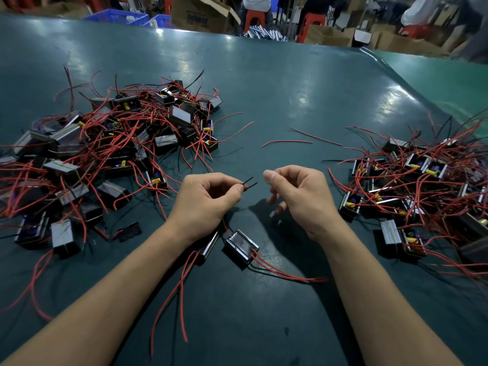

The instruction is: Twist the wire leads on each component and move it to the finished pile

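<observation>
1. Hands meet at the centre of the frame, above a dark green table [290,83], both forearms reaching in from the bottom edge.
2. Left hand [206,199] has its fingers curled, thumb and forefinger pinching two thin black leads [249,181] whose bare ends poke out to the right, side by side and apart.
3. Right hand [301,196] hovers just right of those ends, not touching them; its fingers are loosely curled, thumb and forefinger tips apart, holding nothing.
4. Component [241,247], a small black block with a metal frame, lies on the table just below the hands, between the wrists. Red wires [285,274] trail from it toward the lower right.
5. Second block [208,248] sits just left of it, partly hidden under the left wrist, with red wires running down toward the bottom edge.
6. Left pile [105,154] of similar blocks tangled in red wires fills the left middle of the frame.
7. Right pile [417,194] of the same parts lies at the right edge.
8. Two loose red wires [287,141] lie on the table above the hands, between the piles.
</observation>
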{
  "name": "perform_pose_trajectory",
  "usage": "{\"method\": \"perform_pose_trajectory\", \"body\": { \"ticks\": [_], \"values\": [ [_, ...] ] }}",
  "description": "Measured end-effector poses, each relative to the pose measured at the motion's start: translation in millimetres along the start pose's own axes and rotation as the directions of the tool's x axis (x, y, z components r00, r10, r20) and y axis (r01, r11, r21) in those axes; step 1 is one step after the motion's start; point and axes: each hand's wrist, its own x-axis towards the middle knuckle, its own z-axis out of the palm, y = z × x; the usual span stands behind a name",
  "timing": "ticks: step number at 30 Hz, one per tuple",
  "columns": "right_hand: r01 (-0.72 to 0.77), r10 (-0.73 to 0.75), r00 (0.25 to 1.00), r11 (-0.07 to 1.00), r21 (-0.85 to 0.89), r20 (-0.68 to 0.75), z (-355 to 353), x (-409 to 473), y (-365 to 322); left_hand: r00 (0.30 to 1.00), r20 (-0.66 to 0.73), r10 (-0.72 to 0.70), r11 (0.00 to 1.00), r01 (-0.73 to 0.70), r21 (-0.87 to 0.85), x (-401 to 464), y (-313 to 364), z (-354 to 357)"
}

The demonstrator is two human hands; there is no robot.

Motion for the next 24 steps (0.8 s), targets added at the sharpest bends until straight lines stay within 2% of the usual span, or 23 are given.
{"method": "perform_pose_trajectory", "body": {
  "ticks": [4,8,16,21,24],
  "values": [
    [-0.056,0.049,0.997,0.989,0.137,0.053,-6.8,0.8,-2.9,1.000,0.003,-0.024,0.999,0.024,-0.033,0.6,1.3,-1.1],
    [-0.091,0.071,0.986,0.987,0.133,0.151,4.0,-3.9,0.4,1.000,0.022,-0.019,0.999,0.020,-0.031,-0.4,3.9,-0.7],
    [0.040,-0.044,0.995,0.998,0.051,0.091,6.1,-5.5,0.9,0.999,0.042,0.005,1.000,-0.005,-0.006,0.8,4.3,-0.6],
    [0.048,-0.052,0.996,0.997,0.053,0.067,8.5,-6.3,-0.1,1.000,0.021,0.013,0.999,-0.012,-0.047,0.9,4.5,-0.9],
    [0.091,-0.090,0.996,0.995,-0.028,0.021,10.0,-7.8,-0.1,1.000,0.004,0.000,0.998,0.000,-0.061,0.1,4.6,-0.4]
  ]
}}
